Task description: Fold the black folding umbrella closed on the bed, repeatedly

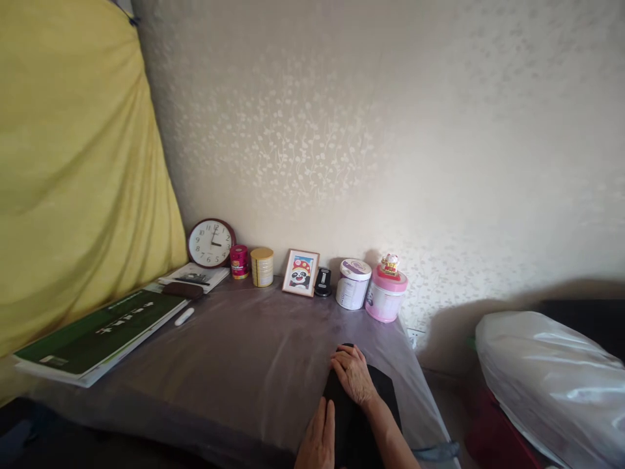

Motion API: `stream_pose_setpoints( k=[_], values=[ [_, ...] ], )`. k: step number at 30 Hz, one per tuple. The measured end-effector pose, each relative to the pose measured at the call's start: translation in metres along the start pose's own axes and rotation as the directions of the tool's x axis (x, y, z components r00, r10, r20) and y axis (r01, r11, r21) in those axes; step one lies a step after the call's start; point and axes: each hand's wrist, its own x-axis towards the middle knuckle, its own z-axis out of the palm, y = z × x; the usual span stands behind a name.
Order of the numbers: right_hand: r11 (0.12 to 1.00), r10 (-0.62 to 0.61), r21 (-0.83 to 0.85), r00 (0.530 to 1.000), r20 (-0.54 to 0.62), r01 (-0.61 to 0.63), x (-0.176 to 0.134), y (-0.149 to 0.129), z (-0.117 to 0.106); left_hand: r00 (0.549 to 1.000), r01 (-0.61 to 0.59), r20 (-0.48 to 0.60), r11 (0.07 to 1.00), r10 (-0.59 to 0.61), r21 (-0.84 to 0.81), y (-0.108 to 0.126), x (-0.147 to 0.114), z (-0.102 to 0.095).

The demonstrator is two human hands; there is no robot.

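Observation:
A black, flat, soft-looking item (349,426), whose exact kind I cannot make out, lies at the near right of the table. My right hand (352,376) reaches over its far end, fingers bent and closed on the dark material there. Lower down, my left hand (318,438) is laid along the item's left edge with its fingers straight and flat. The frame's bottom edge cuts off part of the left hand and the near end of the black item.
On the covered table (229,365), a clock (211,243), red tin (239,262), yellow tin (262,267), panda picture frame (301,272), black stapler-like object (323,282) and two tubs (353,284) line the wall. A green book (102,332) lies left. Right stands a plastic-covered bundle (551,371).

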Motion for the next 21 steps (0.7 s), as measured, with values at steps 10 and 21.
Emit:
stream_pose_setpoints(
  k=[10, 21],
  values=[
    [0.986, 0.166, -0.008, 0.973, -0.160, -0.169, 0.023, 0.033, -0.003, 0.998, 0.025, -0.051, 0.991, -0.032, -0.133, 0.000, -0.004, -0.003],
    [0.868, 0.488, 0.058, 0.825, -0.285, -0.493, -0.087, 0.076, -0.043, 0.994, -0.077, -0.080, 0.997, 0.078, 0.006, 0.009, -0.032, -0.011]
  ],
)
